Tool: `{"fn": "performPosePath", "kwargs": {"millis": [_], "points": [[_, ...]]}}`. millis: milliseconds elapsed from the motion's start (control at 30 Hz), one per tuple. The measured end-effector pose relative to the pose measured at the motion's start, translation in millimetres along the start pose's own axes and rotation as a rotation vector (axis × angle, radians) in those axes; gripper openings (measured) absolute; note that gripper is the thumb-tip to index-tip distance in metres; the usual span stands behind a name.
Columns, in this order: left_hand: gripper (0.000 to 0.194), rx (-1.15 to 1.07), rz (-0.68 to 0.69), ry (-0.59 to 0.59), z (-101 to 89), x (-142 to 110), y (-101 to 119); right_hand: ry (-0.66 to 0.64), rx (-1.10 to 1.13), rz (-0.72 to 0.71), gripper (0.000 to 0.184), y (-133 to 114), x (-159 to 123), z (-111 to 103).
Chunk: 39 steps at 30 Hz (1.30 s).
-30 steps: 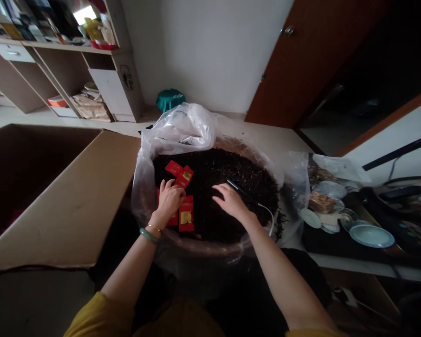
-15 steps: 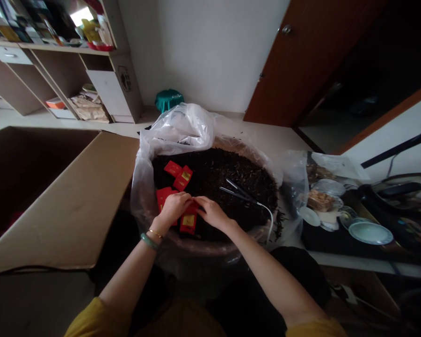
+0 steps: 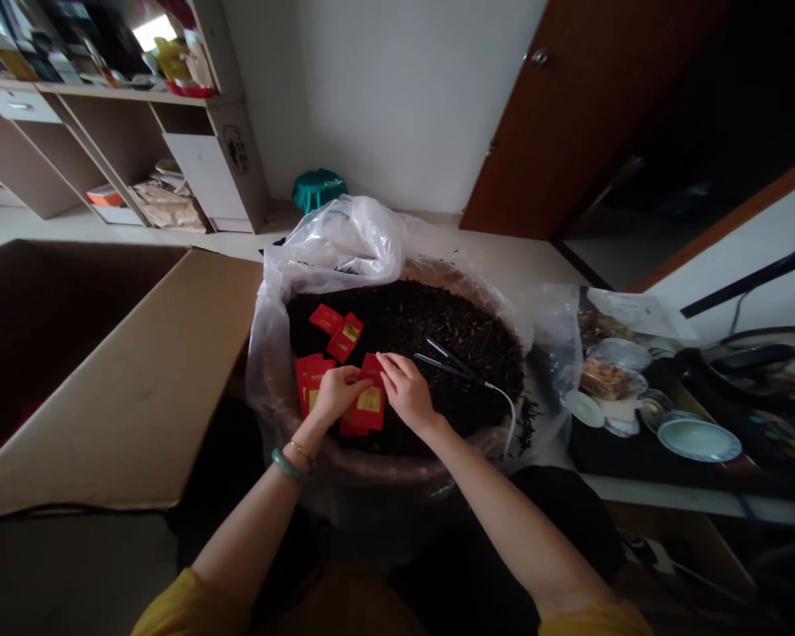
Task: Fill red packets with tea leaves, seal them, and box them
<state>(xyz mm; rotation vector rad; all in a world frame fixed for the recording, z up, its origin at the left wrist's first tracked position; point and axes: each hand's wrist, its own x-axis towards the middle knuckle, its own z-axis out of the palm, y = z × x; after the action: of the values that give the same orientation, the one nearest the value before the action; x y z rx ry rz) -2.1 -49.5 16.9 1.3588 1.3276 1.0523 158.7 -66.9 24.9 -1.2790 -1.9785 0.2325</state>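
Between my two hands is a red packet (image 3: 371, 397) with a gold label. My left hand (image 3: 336, 390) pinches its left edge, and my right hand (image 3: 405, 389) has its fingers on the upper right corner. Under and beside it lie more red packets (image 3: 310, 375), partly covered by my left hand. Two further red packets (image 3: 345, 336) overlap farther back. All rest over dark, loose tea leaves (image 3: 450, 309) in a wide round container lined with clear plastic (image 3: 271, 344). A black hair straightener (image 3: 460, 364) with a white cord lies on the leaves, its plates apart.
An open cardboard box (image 3: 139, 371) stands at the left. At the right, a low table holds a pale bowl (image 3: 700, 437), bagged food (image 3: 602, 377) and a glass-lidded pan (image 3: 768, 353). A teal-covered bin (image 3: 319, 189) is by the wall, near a wooden door (image 3: 570, 115).
The packet between my hands now lies face up with its gold label showing. My right hand has turned and shifted slightly right; my left hand has moved a little lower.
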Motion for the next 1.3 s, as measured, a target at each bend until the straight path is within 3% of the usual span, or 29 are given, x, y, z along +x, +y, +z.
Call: {"fn": "performPosePath", "kwargs": {"millis": [100, 200, 367, 567, 700, 900, 1000, 1133, 1300], "points": [[0.024, -0.084, -0.039, 0.011, 6.8, -1.0, 1.5, 0.032, -0.038, -0.041, 0.034, -2.2, 0.9, -3.2], [0.018, 0.041, 0.042, 0.018, 7.3, -3.9, 6.9, 0.053, -0.04, 0.002, 0.022, -1.6, 3.0, -5.9], [0.009, 0.21, 0.18, 0.013, 4.3, -7.1, 17.3, 0.096, -0.015, 0.032, 0.036, 2.9, 5.6, -8.2], [0.018, 0.085, 0.078, 0.058, 11.7, -3.6, 5.1, 0.066, -0.049, -0.063, 0.033, 3.8, 4.4, -8.9], [0.017, 0.116, 0.057, 0.01, 13.0, -4.9, 2.1, 0.095, -0.073, -0.084, 0.023, 6.8, 6.3, -9.4], [0.011, 0.397, 0.191, -0.082, 9.3, -10.6, 12.8, -0.08, -0.131, -0.033, 0.017, 22.2, 13.6, -18.8], [0.013, 0.406, 0.205, -0.115, 11.1, -9.9, 12.3, -0.187, -0.148, -0.078, 0.024, 22.2, 14.4, -24.7], [0.015, 0.368, 0.171, -0.113, 13.8, -7.0, 5.5, -0.25, -0.128, -0.107, 0.014, 13.7, 12.9, -27.4], [0.033, 0.445, 0.171, -0.191, 5.2, -2.0, -3.8, -0.303, -0.184, 0.022, 0.005, 20.2, 17.8, -38.1]]}}
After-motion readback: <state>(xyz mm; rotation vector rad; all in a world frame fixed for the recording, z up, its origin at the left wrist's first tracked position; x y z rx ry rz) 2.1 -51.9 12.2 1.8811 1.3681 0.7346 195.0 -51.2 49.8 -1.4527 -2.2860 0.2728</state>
